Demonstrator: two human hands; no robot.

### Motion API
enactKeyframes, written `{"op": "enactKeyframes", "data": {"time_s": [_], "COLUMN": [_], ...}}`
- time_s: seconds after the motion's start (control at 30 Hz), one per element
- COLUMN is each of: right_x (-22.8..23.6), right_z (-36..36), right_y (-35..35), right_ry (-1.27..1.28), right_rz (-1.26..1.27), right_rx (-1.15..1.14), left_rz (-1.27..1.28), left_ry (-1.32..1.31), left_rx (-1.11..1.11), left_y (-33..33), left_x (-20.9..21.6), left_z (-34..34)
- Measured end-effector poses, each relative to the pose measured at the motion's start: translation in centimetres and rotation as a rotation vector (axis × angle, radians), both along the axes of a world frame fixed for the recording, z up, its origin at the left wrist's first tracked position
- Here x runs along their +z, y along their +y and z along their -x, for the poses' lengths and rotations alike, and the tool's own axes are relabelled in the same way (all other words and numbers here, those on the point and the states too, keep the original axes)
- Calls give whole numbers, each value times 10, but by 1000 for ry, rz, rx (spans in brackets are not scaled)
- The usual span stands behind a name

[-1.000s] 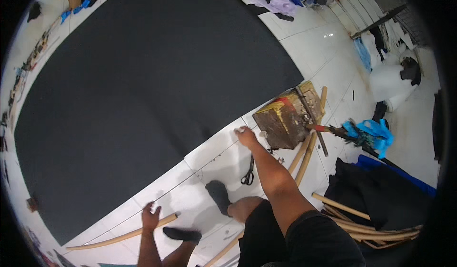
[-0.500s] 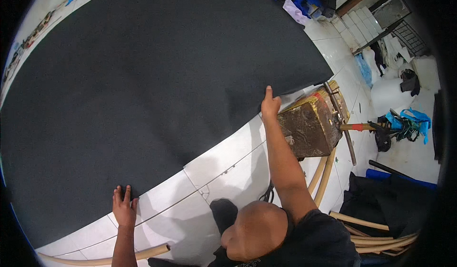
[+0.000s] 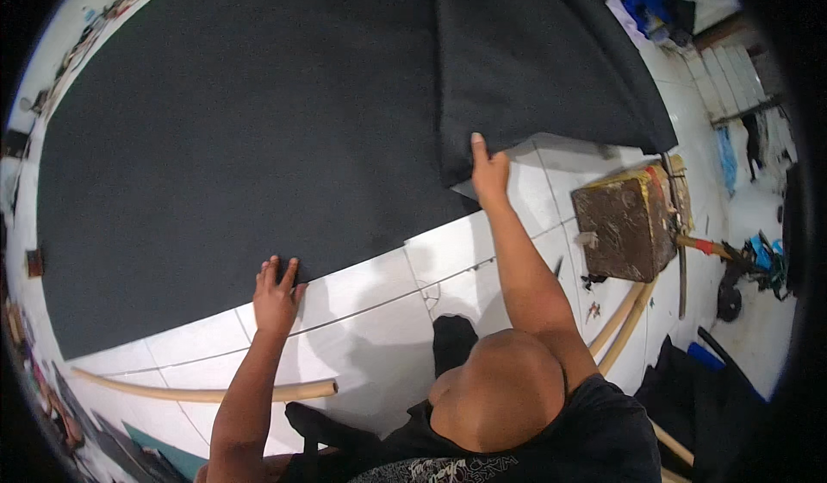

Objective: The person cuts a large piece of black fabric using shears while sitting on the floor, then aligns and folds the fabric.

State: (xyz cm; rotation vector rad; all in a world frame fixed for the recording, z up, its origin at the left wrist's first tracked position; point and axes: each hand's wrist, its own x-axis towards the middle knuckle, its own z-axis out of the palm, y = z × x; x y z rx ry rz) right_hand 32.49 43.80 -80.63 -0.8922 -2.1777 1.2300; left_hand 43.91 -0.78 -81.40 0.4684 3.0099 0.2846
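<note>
The black cloth [image 3: 258, 138] is lying across the white tiled floor [image 3: 370, 298] in front of the person, its right part rising in a loose fold. To handle this edge well, I think the 2 hands should be sharing the work: the left hand [image 3: 276, 302] pressing lightly, the right hand [image 3: 491, 180] guiding evenly. The left arm is reaching forward, palm down, the fingers spreading and resting on the near edge, gripping nothing. The right arm is stretching out, its thumb pointing away; the hand is pinching the edge, but how tightly I cannot tell.
</note>
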Motion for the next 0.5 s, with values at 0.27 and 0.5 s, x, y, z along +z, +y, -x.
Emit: {"op": "enactKeyframes", "data": {"time_s": [0.27,0.5], "right_x": [1,-60], "right_z": [-26,-87], "right_y": [157,153], "right_ry": [244,-155], "right_rz": [502,570], "right_rx": [-409,-128], "left_rz": [-23,41], "left_ry": [-14,-11], "left_rx": [34,25], "left_y": [-1,0], "left_x": [9,16], "left_z": [-2,-2]}}
